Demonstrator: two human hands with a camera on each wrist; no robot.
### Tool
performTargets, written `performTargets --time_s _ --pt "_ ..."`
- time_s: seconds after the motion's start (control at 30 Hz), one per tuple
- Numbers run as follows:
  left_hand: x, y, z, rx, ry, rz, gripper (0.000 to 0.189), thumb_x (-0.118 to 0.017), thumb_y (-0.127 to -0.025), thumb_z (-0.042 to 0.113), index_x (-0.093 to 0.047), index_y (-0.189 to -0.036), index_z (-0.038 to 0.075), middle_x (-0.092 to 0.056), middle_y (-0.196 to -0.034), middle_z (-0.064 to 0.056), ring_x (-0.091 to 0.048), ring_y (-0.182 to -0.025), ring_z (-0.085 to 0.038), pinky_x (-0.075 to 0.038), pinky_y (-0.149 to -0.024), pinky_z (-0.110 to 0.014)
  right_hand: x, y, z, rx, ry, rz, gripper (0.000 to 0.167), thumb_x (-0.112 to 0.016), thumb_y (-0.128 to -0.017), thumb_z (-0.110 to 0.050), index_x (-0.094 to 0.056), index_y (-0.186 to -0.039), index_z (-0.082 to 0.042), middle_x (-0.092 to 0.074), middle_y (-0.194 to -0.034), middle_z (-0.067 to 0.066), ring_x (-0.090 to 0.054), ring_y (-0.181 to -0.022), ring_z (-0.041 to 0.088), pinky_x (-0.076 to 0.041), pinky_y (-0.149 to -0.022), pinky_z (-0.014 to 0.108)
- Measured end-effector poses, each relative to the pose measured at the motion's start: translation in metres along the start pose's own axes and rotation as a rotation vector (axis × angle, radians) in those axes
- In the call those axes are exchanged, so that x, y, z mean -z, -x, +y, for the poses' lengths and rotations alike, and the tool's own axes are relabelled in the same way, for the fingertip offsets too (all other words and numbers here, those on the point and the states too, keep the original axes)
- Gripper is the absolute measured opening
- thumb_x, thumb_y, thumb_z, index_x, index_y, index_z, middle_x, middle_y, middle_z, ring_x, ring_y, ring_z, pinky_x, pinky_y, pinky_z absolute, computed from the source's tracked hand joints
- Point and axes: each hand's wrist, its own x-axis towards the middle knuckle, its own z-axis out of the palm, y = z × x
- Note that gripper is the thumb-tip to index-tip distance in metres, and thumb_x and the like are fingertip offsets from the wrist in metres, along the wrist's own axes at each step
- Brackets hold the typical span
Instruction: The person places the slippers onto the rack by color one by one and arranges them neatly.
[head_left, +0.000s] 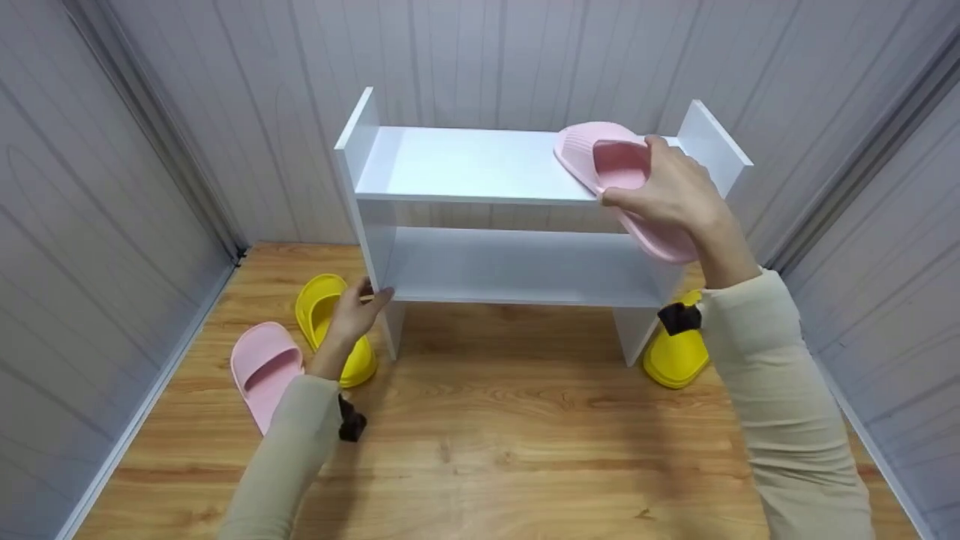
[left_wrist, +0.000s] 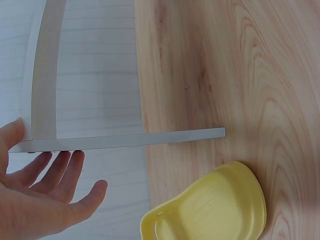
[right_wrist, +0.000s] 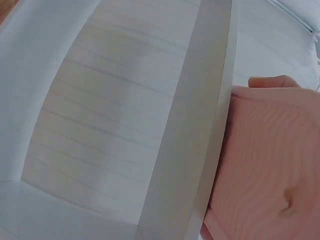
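Your right hand [head_left: 675, 191] is gripping a pink slipper [head_left: 581, 154] across its sides, thumb and fingers bridging it; the slipper is slanting over the right part of the top shelf [head_left: 465, 165], its near end projecting past the front edge. Your left hand [head_left: 356, 311] is pinching the left side panel [head_left: 379, 240] between thumb and fingers. On the floor [head_left: 487, 420], 1 other pink slipper [head_left: 264, 367] and 1 yellow slipper [head_left: 358, 367] are lying near your left hand; 1 more yellow slipper [head_left: 675, 356] is lying beside the rack's right side.
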Motion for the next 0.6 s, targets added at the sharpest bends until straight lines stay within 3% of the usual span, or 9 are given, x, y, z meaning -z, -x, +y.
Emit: performTargets --time_s 0.2,0.6 --pt "0.001 0.001 0.001 0.003 -0.007 0.001 0.049 -0.05 -0.09 0.016 -0.034 -0.129 -0.009 -0.04 -0.125 -0.026 -0.04 -0.113 -0.034 -0.035 -0.09 -0.041 -0.004 -0.009 -0.01 -0.039 0.034 0.017 0.084 -0.061 -0.069 -0.051 -0.031 -0.127 0.003 -0.045 -0.111 0.02 -0.043 -0.094 0.034 -0.035 -0.077 0.045" --pt "0.006 0.001 0.001 0.021 -0.006 -0.001 0.052 -0.05 -0.09 0.019 -0.032 -0.131 -0.007 -0.04 -0.126 -0.024 -0.04 -0.113 -0.034 -0.035 -0.09 -0.041 -0.012 -0.027 -0.036 -0.169 0.1 -0.024 0.094 -0.059 -0.067 -0.058 -0.027 -0.129 0.006 -0.044 -0.115 0.022 -0.042 -0.101 0.036 -0.034 -0.084 0.048"
